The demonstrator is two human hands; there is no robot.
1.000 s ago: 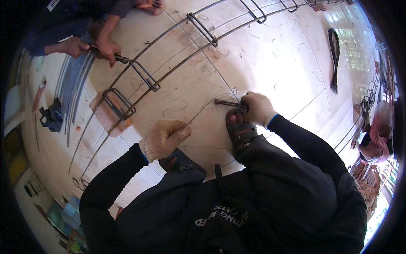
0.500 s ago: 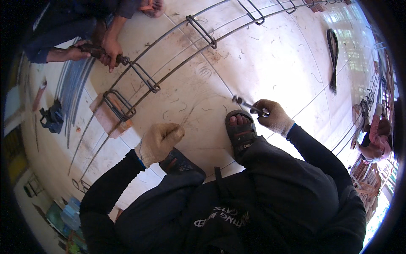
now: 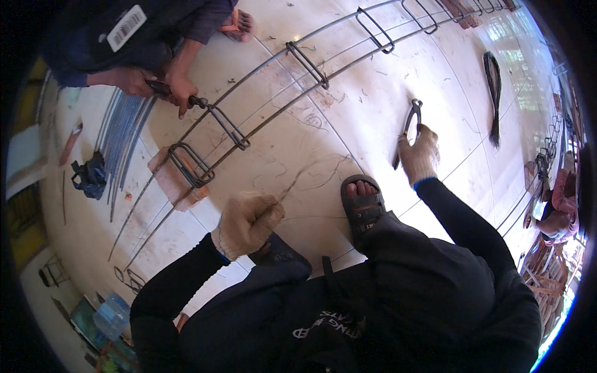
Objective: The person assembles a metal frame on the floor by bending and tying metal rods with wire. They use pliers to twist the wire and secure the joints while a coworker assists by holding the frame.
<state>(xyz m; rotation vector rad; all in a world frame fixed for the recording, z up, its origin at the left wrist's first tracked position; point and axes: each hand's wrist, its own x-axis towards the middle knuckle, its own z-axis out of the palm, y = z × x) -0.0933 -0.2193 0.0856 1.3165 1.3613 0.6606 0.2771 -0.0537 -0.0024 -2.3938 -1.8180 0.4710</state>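
My left hand point(image 3: 247, 225), in a pale work glove, is closed on a small bunch of thin tie wire point(image 3: 295, 184) whose loose ends fan out over the tiles. My right hand point(image 3: 420, 156), gloved too, grips a pair of dark pincers point(image 3: 407, 127) by the handles, with the jaws pointing away from me. In front of me a long rebar cage point(image 3: 273, 121) curves from the near left to the far right, with rectangular stirrups point(image 3: 308, 64) along its bars. Its near end rests over a brick point(image 3: 163, 176).
At the upper left a co-worker's hands point(image 3: 177, 87) hold a tool against a stirrup. Steel rods point(image 3: 127, 137) and a black plastic bag point(image 3: 90, 176) lie at left. A coil of dark wire point(image 3: 492, 99) lies at right. Beyond it, another person point(image 3: 559, 211) crouches near more stirrups.
My right hand has moved up and away, and the pincers have swung from pointing left to pointing forward. My left hand has shifted slightly right and nearer with the wire.
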